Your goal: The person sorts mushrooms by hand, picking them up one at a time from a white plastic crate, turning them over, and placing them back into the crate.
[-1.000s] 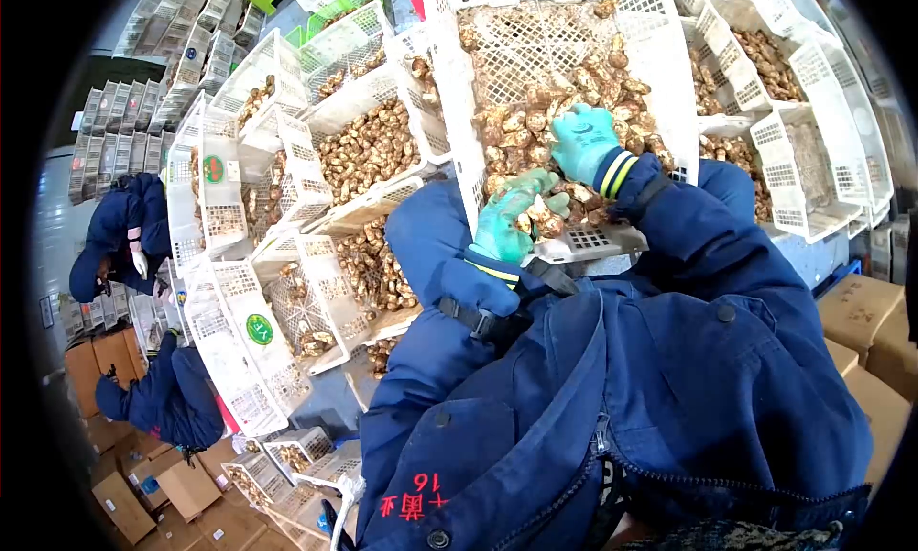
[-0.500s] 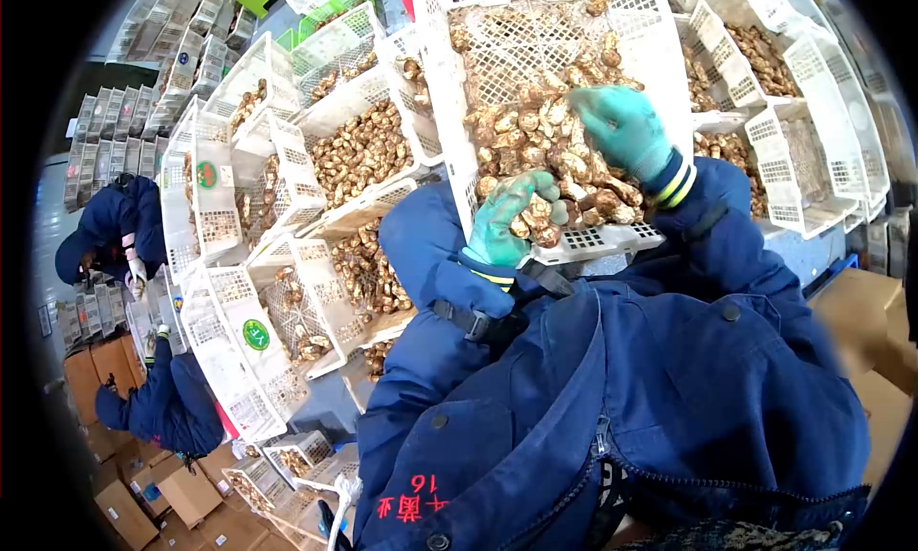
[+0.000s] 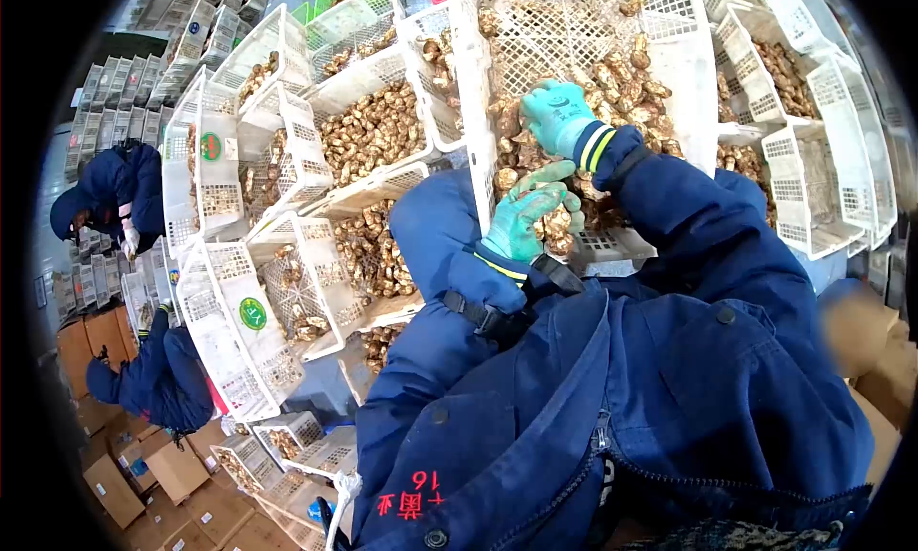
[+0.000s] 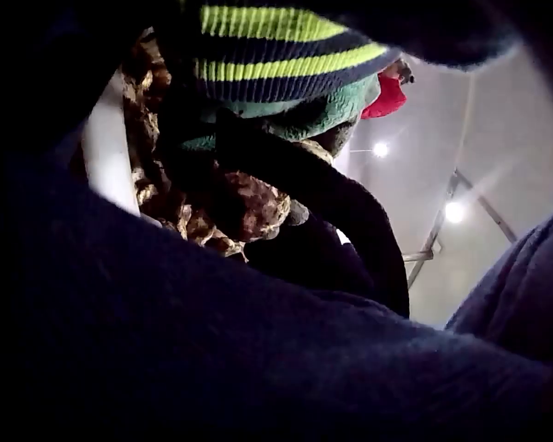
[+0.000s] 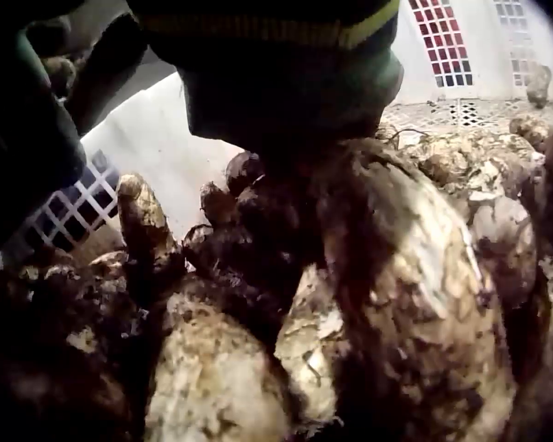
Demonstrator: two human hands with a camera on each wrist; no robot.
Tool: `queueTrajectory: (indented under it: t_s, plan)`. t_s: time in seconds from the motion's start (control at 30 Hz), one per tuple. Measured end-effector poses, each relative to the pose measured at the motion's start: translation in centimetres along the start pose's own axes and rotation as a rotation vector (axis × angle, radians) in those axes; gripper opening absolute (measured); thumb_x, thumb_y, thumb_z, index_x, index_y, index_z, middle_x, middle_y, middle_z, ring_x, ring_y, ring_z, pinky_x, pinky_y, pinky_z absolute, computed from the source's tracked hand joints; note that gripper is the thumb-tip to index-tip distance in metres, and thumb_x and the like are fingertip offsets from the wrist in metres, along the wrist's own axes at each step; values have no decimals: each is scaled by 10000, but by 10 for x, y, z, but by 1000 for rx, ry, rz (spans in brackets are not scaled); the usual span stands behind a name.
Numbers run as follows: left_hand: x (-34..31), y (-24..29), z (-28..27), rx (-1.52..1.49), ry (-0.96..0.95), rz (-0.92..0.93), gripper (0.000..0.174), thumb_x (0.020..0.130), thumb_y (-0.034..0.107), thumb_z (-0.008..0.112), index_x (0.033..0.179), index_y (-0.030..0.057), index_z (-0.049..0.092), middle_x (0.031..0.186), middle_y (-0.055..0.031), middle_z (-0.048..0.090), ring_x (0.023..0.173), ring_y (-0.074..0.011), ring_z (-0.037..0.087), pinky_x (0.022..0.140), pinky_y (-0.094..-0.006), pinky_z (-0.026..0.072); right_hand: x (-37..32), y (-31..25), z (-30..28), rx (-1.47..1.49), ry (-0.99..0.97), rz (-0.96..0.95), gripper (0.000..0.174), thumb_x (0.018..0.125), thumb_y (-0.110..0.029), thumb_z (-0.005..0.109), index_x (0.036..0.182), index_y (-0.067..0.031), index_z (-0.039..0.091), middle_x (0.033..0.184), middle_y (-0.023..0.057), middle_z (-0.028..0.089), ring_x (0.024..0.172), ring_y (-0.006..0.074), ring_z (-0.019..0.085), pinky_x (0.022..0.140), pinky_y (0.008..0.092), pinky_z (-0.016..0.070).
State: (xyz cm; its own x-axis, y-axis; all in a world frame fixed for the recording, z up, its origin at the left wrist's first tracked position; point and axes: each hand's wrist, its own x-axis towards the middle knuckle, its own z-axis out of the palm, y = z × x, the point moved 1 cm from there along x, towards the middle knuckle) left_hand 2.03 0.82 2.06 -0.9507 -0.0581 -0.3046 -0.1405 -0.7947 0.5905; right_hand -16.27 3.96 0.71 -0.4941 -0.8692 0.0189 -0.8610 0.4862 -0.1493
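A white plastic crate (image 3: 701,92) of brown-and-white mushrooms (image 3: 622,92) sits before the person, at their lap. Green-gloved, the left hand (image 3: 521,218) is at the crate's near left corner and curls its fingers round a few mushrooms (image 3: 557,231). In the left wrist view, the mushrooms (image 4: 253,203) show under that glove (image 4: 318,115), partly in shadow. The right hand (image 3: 559,116), also gloved, reaches down into the heap on the left side, just beyond the left hand. Its fingertips are hidden; in the right wrist view, a large mushroom (image 5: 424,295) stands in front of them.
More white crates with mushrooms (image 3: 373,125) stand to the left, others (image 3: 813,168) to the right. Cardboard boxes (image 3: 177,470) lie at lower left and behind on the right. Two people in dark blue (image 3: 124,192) work at the far left.
The right hand went from the heap's middle to its right side, then back left across it. The left hand keeps its hold at the corner. The head view has shifted slightly.
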Motion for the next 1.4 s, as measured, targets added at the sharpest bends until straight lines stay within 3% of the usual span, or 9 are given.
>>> queueTrajectory:
  t_s: [0.13, 0.2, 0.43, 0.6, 0.7, 0.8, 1.13, 1.27, 1.4]
  plan:
    - [0, 0, -6, -21, -26, -4, 446, 890, 239, 607, 1227, -40, 523, 922, -111, 621, 806, -230, 638, 736, -363, 555, -23, 29, -12, 318, 158, -8, 166, 796, -169, 626, 929, -97, 695, 865, 100, 682, 893, 253, 622, 793, 385, 495]
    - [1, -2, -7, -29, 68, 12, 438, 893, 301, 620, 1167, -32, 545, 919, -114, 614, 811, -254, 633, 728, -383, 546, -40, 44, -13, 944, -73, 426, 196, 811, -131, 607, 971, -52, 688, 865, 90, 685, 844, 172, 623, 769, 307, 494]
    - [5, -6, -13, -80, 31, 31, 423, 893, 271, 623, 1164, -42, 537, 933, -130, 615, 821, -273, 615, 733, -403, 525, -120, 64, -1, 1942, 116, 160, 178, 922, -40, 536, 1083, 19, 583, 1162, 92, 576, 1019, 178, 581, 880, 330, 525]
    - [3, -4, -8, -80, -25, 32, 438, 885, 255, 624, 1177, -57, 526, 941, -135, 617, 834, -265, 606, 770, -403, 509, -120, 73, 4, 1248, 272, 149, 121, 896, -90, 585, 956, -23, 666, 941, 47, 642, 886, 133, 611, 731, 262, 508]
    - [0, -3, -8, -36, 45, -5, 401, 892, 258, 612, 1140, -50, 548, 939, -132, 615, 818, -265, 624, 740, -393, 532, -116, 80, -15, 1033, 0, 549, 137, 807, -192, 659, 881, -83, 696, 925, 58, 669, 821, 192, 623, 669, 310, 487]
    - [2, -6, -9, -24, 40, -11, 367, 904, 270, 592, 1099, -39, 568, 921, -133, 618, 811, -270, 645, 730, -388, 555, -92, 65, -47, 156, 381, 109, 125, 786, -221, 648, 838, -115, 688, 908, 80, 657, 851, 255, 613, 720, 362, 493]
    - [1, -2, -11, -7, 114, -31, 366, 903, 183, 571, 1179, -57, 563, 977, -159, 651, 850, -256, 652, 768, -395, 560, 34, -9, -7, 6, -271, -111, 483, 836, -229, 608, 1288, -105, 494, 1245, 115, 560, 1162, 283, 529, 984, 412, 420]
    - [6, -8, -17, -154, 11, -45, 396, 900, 224, 599, 1178, -53, 548, 916, -123, 606, 804, -254, 609, 710, -375, 532, 10, 54, -37, 390, 275, 10, 302, 883, -186, 489, 1141, -106, 624, 1006, 164, 667, 930, 318, 646, 834, 414, 510]
    - [1, -1, -7, -12, 67, 3, 399, 887, 214, 600, 1172, -60, 549, 922, -121, 607, 811, -257, 615, 739, -400, 539, -51, 88, -71, 281, 60, 335, 232, 902, -275, 514, 939, -72, 619, 888, 161, 654, 841, 322, 640, 769, 422, 507]
